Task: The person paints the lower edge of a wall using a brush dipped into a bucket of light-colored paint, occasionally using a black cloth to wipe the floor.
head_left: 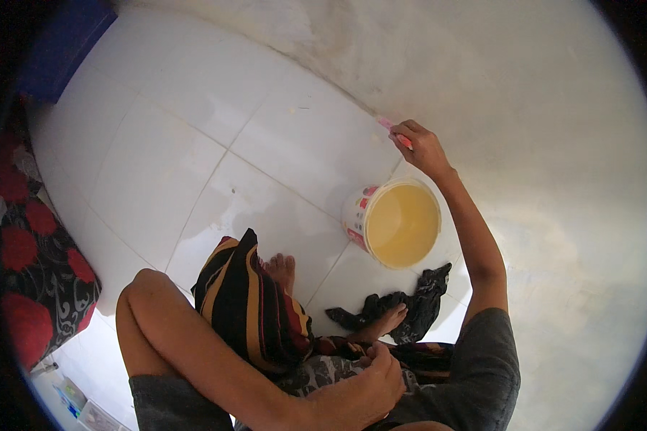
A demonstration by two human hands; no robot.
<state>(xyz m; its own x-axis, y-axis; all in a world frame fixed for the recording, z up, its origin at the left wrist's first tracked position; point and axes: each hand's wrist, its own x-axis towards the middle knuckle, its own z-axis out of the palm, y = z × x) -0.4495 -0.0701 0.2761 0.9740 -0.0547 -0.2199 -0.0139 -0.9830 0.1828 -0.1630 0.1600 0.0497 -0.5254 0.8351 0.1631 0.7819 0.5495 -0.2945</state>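
One bucket [357, 217] stands between black cloth [428, 296] and right hand [418, 146] gripping pink tool [387, 124]; left hand [372, 386], grasp unclear.

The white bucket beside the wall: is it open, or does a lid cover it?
Open. Nothing covers the round mouth of the bucket, and the yellow inside it shows plainly.

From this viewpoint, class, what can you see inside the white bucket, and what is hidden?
The bucket holds pale yellow contents, probably liquid, visible through its open top. The bottom, and anything below the yellow surface, is covered and cannot be seen.
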